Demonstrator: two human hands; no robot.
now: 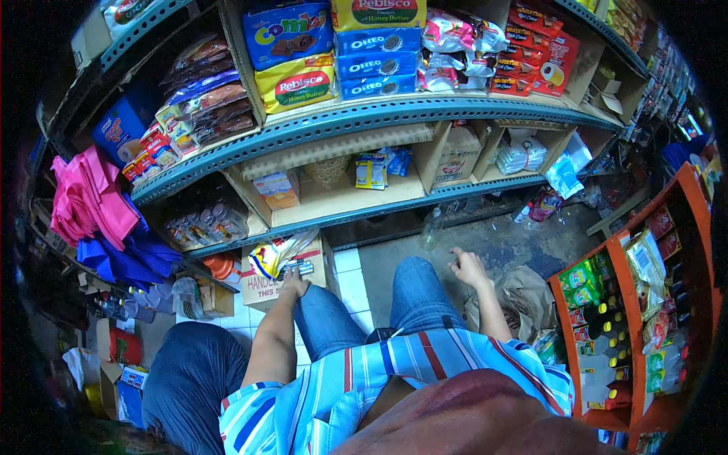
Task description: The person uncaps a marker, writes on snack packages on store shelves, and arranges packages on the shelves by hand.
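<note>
My left hand (293,286) is at the top edge of a cardboard box (262,292) on the floor, beside a yellow and white packet (267,259). Small light-coloured items (304,268) lie at its fingertips, and its fingers look bent around something too small to make out. Over the floor to the right of my knee, my right hand (469,267) hangs with its fingers apart and nothing in it. A clear plastic bottle (432,229) stands just beyond it, and a crumpled brown paper bag (523,299) is to its right.
Ahead, a blue-green metal shelf (379,111) holds biscuit packs (378,64) above and small packets (371,171) below. Pink bags (92,196) hang at the left. An orange rack (633,299) with bottles stands at the right. A dark, full sack (189,375) is at the lower left.
</note>
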